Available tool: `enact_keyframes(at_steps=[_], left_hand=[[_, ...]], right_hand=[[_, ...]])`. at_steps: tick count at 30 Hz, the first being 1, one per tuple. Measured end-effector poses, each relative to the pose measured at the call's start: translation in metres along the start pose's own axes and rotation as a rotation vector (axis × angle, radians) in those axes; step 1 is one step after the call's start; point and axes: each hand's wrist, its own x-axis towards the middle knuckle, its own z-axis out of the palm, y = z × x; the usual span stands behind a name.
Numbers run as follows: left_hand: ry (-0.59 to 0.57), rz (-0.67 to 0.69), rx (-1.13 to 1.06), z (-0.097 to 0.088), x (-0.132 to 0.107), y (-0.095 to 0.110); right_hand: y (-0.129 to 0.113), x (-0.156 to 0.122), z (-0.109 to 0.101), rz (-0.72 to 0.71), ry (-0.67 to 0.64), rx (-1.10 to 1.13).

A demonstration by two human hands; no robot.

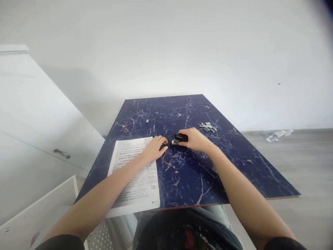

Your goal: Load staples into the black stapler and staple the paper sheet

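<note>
A black stapler (181, 137) sits on the dark blue marbled table, its jaw facing left. Wrapped around its rear end is my right hand (194, 139). Just left of the stapler's jaw, my left hand (156, 148) rests over the upper right edge of a printed sheet of paper (130, 194). The left fingers are curved and apart, with a gap between thumb and forefinger and nothing visible in it. Printed lines fill the sheet, and its lower edge hangs over the table's front edge.
Several metallic staple strips (208, 127) lie in a pile on the right of the table (192, 180). One small pale piece (147, 121) lies farther back, left of centre. A white cabinet (33, 118) stands at left. On the floor at right is a clear plastic bottle (278, 135).
</note>
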Motion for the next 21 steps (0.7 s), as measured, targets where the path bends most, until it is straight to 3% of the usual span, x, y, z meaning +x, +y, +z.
enact_keyframes(at_steps=[5, 12, 16, 21], left_hand=[[-0.010, 0.079, 0.119, 0.004, -0.002, -0.002], [0.009, 0.127, 0.187, 0.008, 0.000, -0.005], [0.021, 0.127, 0.158, 0.007, -0.001, -0.005], [0.038, 0.112, 0.051, 0.007, 0.000, -0.006]], right_hand=[[0.014, -0.041, -0.027, 0.181, 0.002, -0.046], [0.040, -0.111, -0.023, 0.359, 0.091, -0.131], [0.043, -0.114, -0.023, 0.377, 0.113, -0.140], [0.022, -0.078, -0.014, 0.321, 0.079, -0.096]])
